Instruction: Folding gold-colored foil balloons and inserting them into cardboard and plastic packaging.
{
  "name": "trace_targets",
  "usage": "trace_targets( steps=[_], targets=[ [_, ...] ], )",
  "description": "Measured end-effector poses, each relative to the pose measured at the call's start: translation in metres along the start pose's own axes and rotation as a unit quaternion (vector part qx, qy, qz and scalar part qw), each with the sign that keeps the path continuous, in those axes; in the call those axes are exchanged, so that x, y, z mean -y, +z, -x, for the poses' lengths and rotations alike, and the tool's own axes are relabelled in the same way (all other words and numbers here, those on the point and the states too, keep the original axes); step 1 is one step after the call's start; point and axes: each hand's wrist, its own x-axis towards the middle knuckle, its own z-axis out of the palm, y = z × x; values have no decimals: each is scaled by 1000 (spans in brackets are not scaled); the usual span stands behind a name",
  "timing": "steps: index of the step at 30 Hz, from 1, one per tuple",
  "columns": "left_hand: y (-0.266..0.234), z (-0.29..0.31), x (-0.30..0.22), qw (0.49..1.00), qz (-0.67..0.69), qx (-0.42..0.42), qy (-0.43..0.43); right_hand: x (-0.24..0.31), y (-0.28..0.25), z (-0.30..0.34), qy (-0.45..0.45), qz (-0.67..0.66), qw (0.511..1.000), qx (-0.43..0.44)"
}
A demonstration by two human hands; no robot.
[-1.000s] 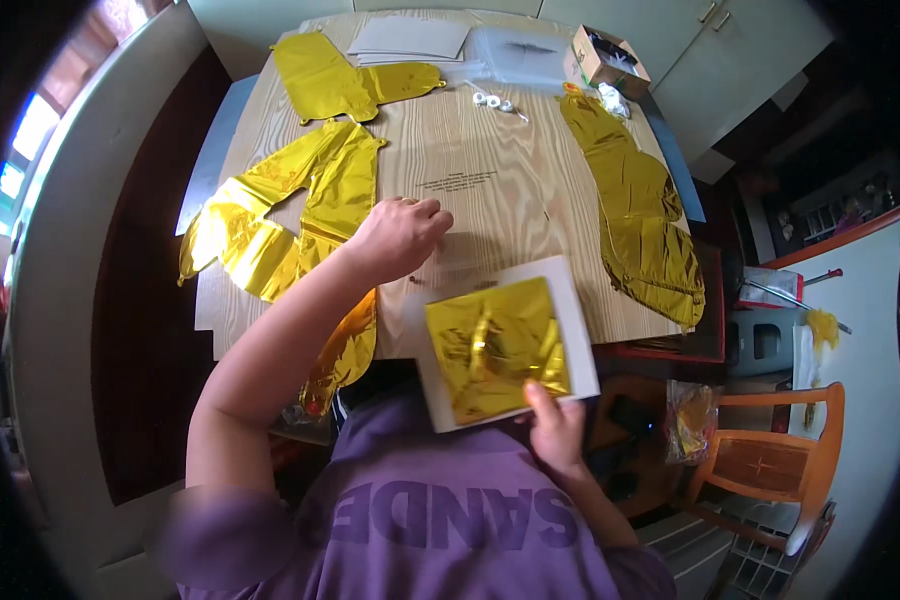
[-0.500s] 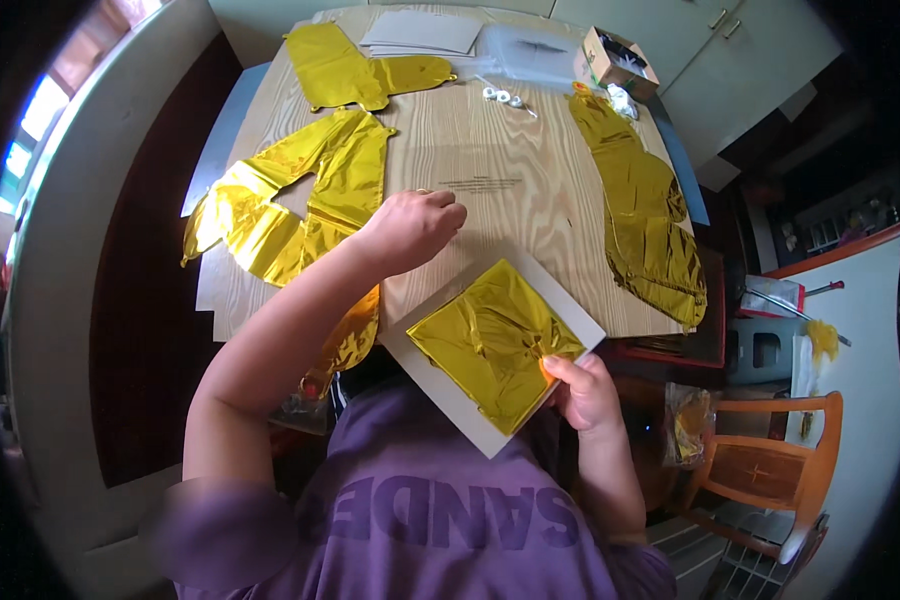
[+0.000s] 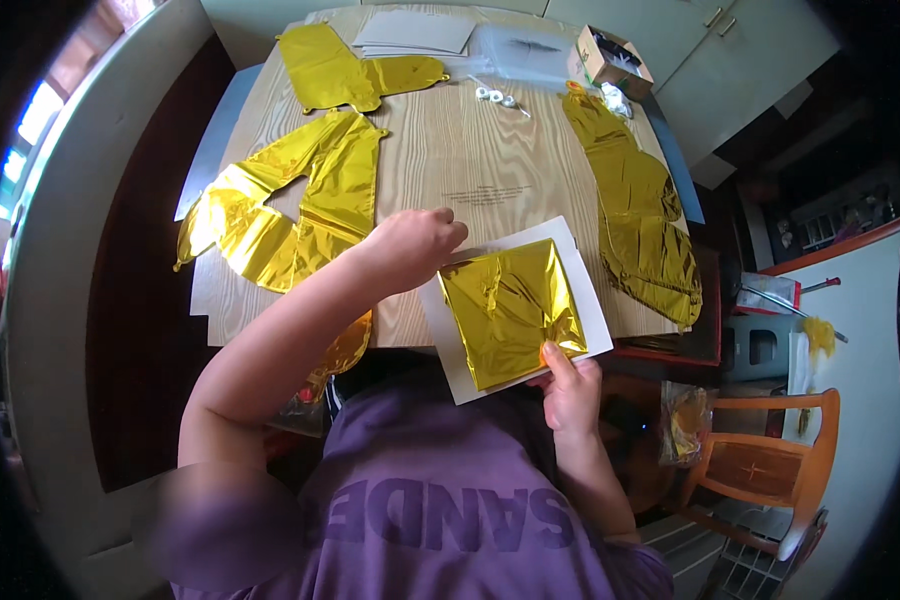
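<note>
My right hand [image 3: 570, 392] grips the lower right edge of a pale card [image 3: 560, 245], thumb on top. On the card lies a folded gold foil balloon [image 3: 510, 310], pressed down by that thumb and creased near it. My left hand [image 3: 422, 242] is closed in a pinch just beyond the card's upper left corner. Its fingertips point away from me, and what they hold, if anything, is hidden. The card is tilted over the table's near edge, close to my body.
Flat gold foil balloons lie at the left [image 3: 340, 200], far left [image 3: 315, 65] and right [image 3: 635, 200] of the wooden table [image 3: 490, 150]. Behind are a card stack [image 3: 415, 32], clear plastic bags [image 3: 520, 50], small white rolls [image 3: 495, 96] and a box [image 3: 610, 60]. A chair [image 3: 760, 470] stands right.
The card with the folded balloon has turned counterclockwise and moved up and right. My left hand has come down beside its corner; my right hand keeps its hold.
</note>
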Motion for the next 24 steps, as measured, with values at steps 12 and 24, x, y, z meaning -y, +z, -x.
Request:
trace_targets(
  steps=[12,24],
  targets=[
    [-17,-25,-1,983,84,131,-99,-3,8,9,11,64,998,-21],
    [-20,-22,-21,986,-119,108,-37,-2,12,27,-2,66,996,-63]
  ],
)
